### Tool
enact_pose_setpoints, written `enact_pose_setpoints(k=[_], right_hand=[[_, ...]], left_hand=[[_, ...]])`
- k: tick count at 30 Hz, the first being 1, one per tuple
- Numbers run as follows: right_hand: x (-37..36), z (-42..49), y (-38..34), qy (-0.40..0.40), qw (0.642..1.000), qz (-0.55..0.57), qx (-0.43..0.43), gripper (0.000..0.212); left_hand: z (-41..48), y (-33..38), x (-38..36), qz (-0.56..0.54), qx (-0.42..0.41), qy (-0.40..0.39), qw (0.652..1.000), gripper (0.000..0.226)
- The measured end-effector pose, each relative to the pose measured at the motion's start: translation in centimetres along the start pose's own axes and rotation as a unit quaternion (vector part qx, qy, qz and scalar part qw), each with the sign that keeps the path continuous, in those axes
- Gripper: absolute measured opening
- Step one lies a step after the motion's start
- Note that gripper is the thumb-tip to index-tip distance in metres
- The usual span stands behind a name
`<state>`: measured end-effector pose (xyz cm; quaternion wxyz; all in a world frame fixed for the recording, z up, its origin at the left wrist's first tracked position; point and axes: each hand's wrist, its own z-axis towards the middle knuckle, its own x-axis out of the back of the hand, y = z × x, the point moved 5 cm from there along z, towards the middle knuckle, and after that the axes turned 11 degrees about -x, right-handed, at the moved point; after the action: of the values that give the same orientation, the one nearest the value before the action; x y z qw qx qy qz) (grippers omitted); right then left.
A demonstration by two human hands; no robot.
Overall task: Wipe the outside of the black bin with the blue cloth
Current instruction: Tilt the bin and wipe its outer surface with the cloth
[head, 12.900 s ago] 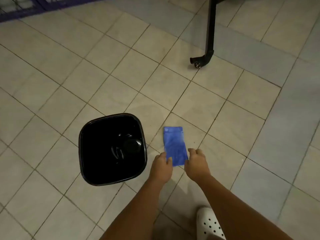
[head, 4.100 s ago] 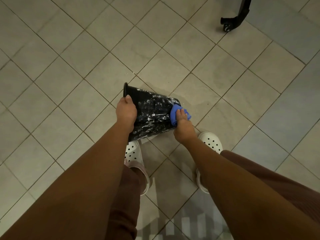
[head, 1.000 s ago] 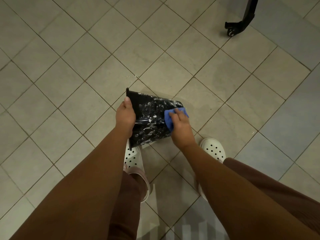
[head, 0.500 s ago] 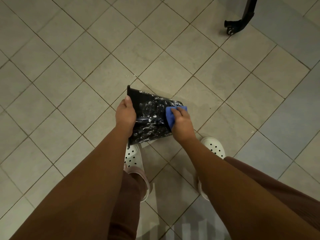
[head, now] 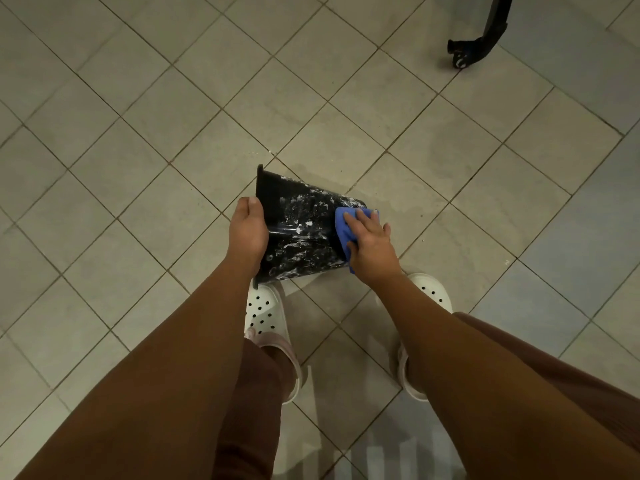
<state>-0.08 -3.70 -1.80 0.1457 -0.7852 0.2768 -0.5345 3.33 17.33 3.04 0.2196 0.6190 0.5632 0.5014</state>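
On the far left there is only the tiled floor, pale square tiles laid on the diagonal with dark grout lines.

Moving right toward the middle, the person's left arm reaches down and forward, and the left hand is closed around the rim end of the black bin, thumb lying up along the rim edge, the other fingers hidden behind the bin. The bin is tipped onto its side, rim to the left and base to the right, held low over the floor just beyond the person's feet; whether its lower edge touches the tiles I cannot tell. Its outer wall is glossy black and covered in white splotches and streaks, with one shiny band running across the middle.

Below the bin, the left white clog with round holes stands flat on the tiles, its toe just under the bin's near edge, with a brown trouser leg above it.

At the bin's base end, the blue cloth is bunched and pressed against the wall of the bin. The right hand lies flat on top of it, fingers spread and pointing left and away, palm bearing down on the cloth rather than clenched around it.

Further right and nearer, the right white clog shows partly behind the right forearm.

At the far right top, a black metal leg ends in a foot with a small castor resting on the floor, well apart from the bin.
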Motion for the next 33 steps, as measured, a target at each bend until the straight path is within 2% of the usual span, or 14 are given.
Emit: enact_pose_setpoints(k=[4, 8, 10, 16, 18, 22, 24, 30, 33], right_hand=[[-0.7, -1.6, 1.5, 0.024, 0.998, 0.032, -0.053, 0.061], [-2.2, -3.7, 0.1, 0.041, 0.998, 0.020, 0.046, 0.069], [-1.8, -2.9, -1.1, 0.042, 0.997, 0.020, 0.069, 0.068], [-0.5, -0.8, 0.5, 0.047, 0.995, 0.050, -0.067, 0.061], [-1.1, -1.8, 0.9, 0.042, 0.995, 0.038, -0.083, 0.061], [-2.1, -3.6, -0.6, 0.038, 0.999, 0.024, 0.029, 0.068], [-1.5, -3.0, -1.8, 0.027, 0.998, 0.022, 0.055, 0.068], [-0.5, -0.4, -0.3, 0.040, 0.995, 0.054, -0.075, 0.061], [-1.1, -1.9, 0.1, 0.045, 0.994, 0.035, -0.089, 0.066]], left_hand=[[0.1, 0.4, -0.2, 0.056, -0.036, -0.011, 0.998, 0.038], [0.5, 0.3, -0.1, 0.099, -0.062, -0.014, 0.993, 0.040], [0.4, 0.4, -0.3, 0.109, -0.071, -0.012, 0.991, 0.039], [0.1, 0.6, -0.4, 0.122, -0.059, 0.014, 0.991, 0.038], [0.4, 0.6, -0.3, 0.133, -0.058, 0.015, 0.989, 0.039], [0.6, 0.4, -0.2, 0.135, -0.053, 0.010, 0.989, 0.038], [0.5, 0.5, -0.3, 0.134, -0.057, 0.008, 0.989, 0.037], [0.3, 0.5, -0.4, 0.115, -0.049, 0.015, 0.992, 0.037], [0.6, 0.6, -0.3, 0.121, -0.054, 0.009, 0.991, 0.039]])
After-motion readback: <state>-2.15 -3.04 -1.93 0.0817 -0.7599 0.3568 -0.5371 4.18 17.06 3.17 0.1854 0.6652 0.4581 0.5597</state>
